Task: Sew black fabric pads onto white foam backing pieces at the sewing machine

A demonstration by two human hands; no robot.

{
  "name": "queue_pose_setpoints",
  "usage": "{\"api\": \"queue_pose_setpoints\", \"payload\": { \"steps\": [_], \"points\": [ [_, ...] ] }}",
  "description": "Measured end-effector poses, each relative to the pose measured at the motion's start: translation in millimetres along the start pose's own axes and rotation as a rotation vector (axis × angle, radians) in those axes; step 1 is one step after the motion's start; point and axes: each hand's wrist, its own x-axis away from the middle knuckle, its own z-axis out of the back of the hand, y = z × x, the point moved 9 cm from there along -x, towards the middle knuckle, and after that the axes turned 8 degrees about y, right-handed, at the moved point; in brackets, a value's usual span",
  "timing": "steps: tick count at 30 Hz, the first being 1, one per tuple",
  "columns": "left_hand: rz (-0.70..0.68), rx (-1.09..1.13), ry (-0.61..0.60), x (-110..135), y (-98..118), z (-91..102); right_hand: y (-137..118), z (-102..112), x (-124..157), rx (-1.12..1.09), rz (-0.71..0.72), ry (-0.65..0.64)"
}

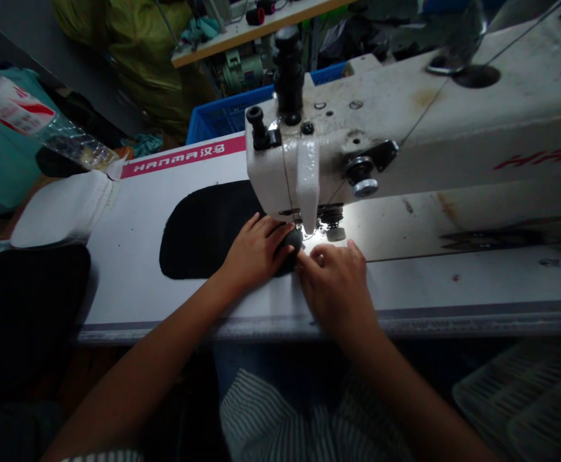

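Note:
A black rounded fabric piece (198,231) lies flat on the white sewing table (126,276), its right end under the lit needle area of the sewing machine (280,167). My left hand (261,244) rests on that piece with its fingers stretched out, close to the presser foot. At the right edge of the fabric is my right hand (338,282), thumb and forefinger pinched together near the needle. They seem to hold the fabric's edge, though the fingertips partly hide it.
Black pieces (25,301) and white pieces (59,208) are stacked at the left. A plastic bottle (44,122) lies behind them. Dark scissors or snips (496,239) lie under the machine arm. A blue crate (217,119) stands behind the table.

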Motion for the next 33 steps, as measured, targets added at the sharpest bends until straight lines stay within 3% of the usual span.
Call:
{"api": "queue_pose_setpoints", "payload": {
  "steps": [4, 7, 11, 22, 28, 33],
  "points": [
    [0.040, 0.006, -0.010, -1.2, -3.9, -2.0, -11.1, 1.5, 11.1, -0.048, 0.104, 0.022],
    [-0.035, 0.048, -0.044, 2.3, -0.2, 0.1, -16.3, 3.8, 17.6, -0.046, 0.137, 0.052],
    [-0.152, 0.043, -0.118, 8.0, 2.6, 1.6, -17.8, 4.6, 19.1, -0.037, 0.143, 0.056],
    [-0.127, 0.048, -0.140, 6.1, -11.2, 1.2, -18.0, 5.1, 20.1, -0.029, 0.138, 0.077],
    [-0.161, 0.025, -0.184, 8.0, -8.3, 0.6, -5.1, 6.6, 14.2, -0.194, 0.105, 0.079],
    [-0.178, 0.026, -0.212, 4.7, -12.3, 1.9, -4.5, -0.9, 4.7, -0.006, 0.109, 0.002]
  ]
}}
